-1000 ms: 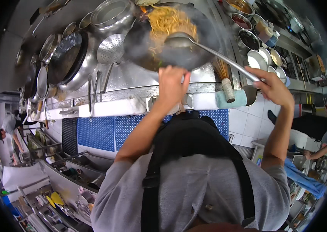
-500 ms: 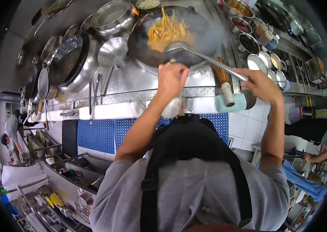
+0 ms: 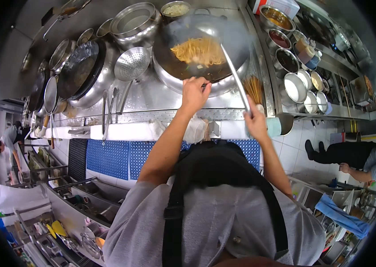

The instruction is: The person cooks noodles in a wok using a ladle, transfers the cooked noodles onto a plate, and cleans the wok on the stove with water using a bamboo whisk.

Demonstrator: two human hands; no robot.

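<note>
Left hand [image 3: 195, 95] clasps the wok [image 3: 164, 50], noodles [image 3: 199, 51] beyond; right hand [image 3: 256, 122] grips a ladle [image 3: 232, 67].

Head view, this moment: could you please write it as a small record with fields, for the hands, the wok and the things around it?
Left hand: closed at the near edge of the wok
Right hand: closed around the handle of the ladle
Contents of wok: noodles
Ladle position: bowl beyond the noodles, toward the wok's far side
Air: haze over the wok
Left of wok: perforated strainer
Right of wok: bristle brush, then metal bowls
Floor: blue mats
</note>
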